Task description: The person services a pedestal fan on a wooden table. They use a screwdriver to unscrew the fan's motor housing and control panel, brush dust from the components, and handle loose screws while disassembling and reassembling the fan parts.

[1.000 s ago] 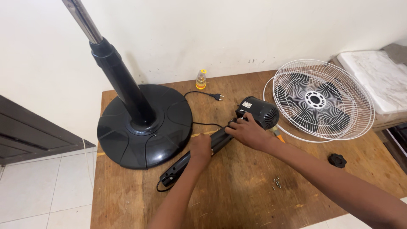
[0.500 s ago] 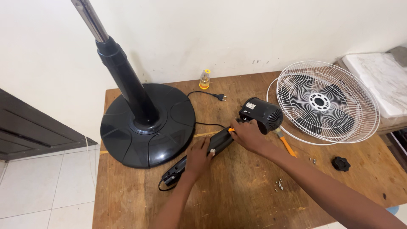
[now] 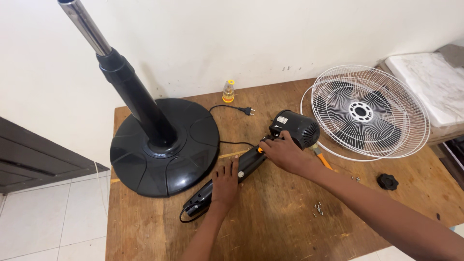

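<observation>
A black fan motor unit [image 3: 296, 127] with its long black neck [image 3: 247, 164] lies on a wooden table [image 3: 270, 227]. My left hand [image 3: 226, 182] presses flat on the lower part of the neck. My right hand [image 3: 285, 153] grips the joint between neck and motor housing, next to an orange button. An orange-handled screwdriver [image 3: 323, 160] lies partly under my right wrist. The black power cord runs from the unit to a plug [image 3: 248, 111] near the back.
A black round fan base [image 3: 164, 145] with a tilted pole [image 3: 111, 63] stands at the left. White wire grilles [image 3: 371, 112] lie at the right. A small bottle [image 3: 228, 92], a black knob [image 3: 387, 181] and loose screws [image 3: 319, 209] are scattered about.
The view shifted slightly. My right hand slid from the motor housing down to the joint at the neck, uncovering the orange screwdriver. My left hand stayed on the neck.
</observation>
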